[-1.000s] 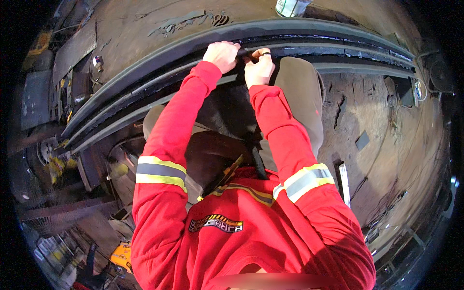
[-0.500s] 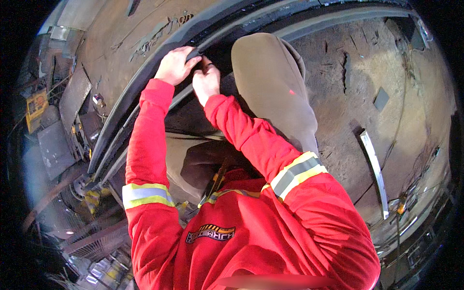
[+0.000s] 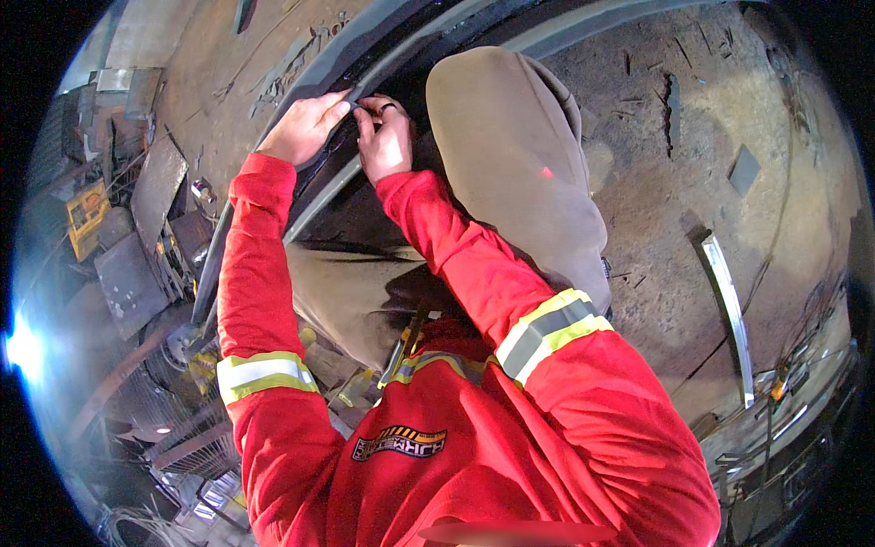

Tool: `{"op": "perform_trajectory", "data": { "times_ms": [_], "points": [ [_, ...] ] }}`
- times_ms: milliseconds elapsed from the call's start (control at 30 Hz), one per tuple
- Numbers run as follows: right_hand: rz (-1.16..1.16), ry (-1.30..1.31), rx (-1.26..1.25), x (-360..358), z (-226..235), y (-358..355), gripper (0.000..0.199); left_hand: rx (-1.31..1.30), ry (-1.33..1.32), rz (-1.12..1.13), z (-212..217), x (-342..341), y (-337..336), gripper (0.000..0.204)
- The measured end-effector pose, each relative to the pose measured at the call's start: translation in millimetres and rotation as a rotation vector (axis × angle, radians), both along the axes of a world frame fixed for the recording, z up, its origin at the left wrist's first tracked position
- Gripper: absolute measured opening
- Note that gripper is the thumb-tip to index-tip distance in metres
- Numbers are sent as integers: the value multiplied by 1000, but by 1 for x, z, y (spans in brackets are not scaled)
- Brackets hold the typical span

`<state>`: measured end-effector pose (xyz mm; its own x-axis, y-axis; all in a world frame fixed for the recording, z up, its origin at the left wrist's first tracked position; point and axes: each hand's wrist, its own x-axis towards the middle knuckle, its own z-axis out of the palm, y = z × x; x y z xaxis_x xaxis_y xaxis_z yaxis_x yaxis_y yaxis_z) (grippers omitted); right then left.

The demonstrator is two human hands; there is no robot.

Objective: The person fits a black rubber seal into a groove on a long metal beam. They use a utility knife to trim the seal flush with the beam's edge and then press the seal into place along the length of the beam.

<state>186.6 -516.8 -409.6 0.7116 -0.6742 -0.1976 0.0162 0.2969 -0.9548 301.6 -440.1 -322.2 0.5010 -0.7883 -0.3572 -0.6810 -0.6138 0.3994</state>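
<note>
A long curved dark steel rail [image 3: 273,155] arcs across the top and down the left of the head view. My left hand [image 3: 305,128] lies on its upper edge, fingers curled over it. Right beside it my right hand [image 3: 387,137], with a dark ring on one finger, pinches a small dark piece against the rail; what that piece is I cannot tell. Both arms wear red sleeves with yellow and grey reflective bands. My bent knee in tan trousers [image 3: 510,155] is just to the right of the hands.
A curved bright metal strip [image 3: 729,310] lies on the rusty steel floor [image 3: 674,182] at the right. Scrap plates, a yellow box [image 3: 87,214] and metal clutter fill the left side. Cables and bars run along the lower right rim.
The view has swung, so the rail and both hands now sit toward the upper left. Both hands stay together on the rail, fingers working at the same spot.
</note>
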Motion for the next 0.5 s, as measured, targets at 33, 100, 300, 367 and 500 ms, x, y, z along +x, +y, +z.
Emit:
{"op": "perform_trajectory", "data": {
  "times_ms": [33, 100, 300, 367, 500],
  "points": [
    [53, 30, 3, -1, 3, -3, 14, 15, -21, -14, 1, 1, 3, 42],
    [25, 61, -79, 0, 3, -4, 11, 37, -60, -48, 3, 0, 0, 38],
    [-17, 68, -130, 6, -4, -4, 11, -61, -344, -100, -11, -11, -7, 26],
    [-5, 87, -63, 9, -6, -2, 11, -83, -361, -57, -14, -14, -4, 23],
    [-15, 82, 6, 10, -10, 3, 17, -180, -467, -93, -19, -18, -4, 20]
  ]
}}
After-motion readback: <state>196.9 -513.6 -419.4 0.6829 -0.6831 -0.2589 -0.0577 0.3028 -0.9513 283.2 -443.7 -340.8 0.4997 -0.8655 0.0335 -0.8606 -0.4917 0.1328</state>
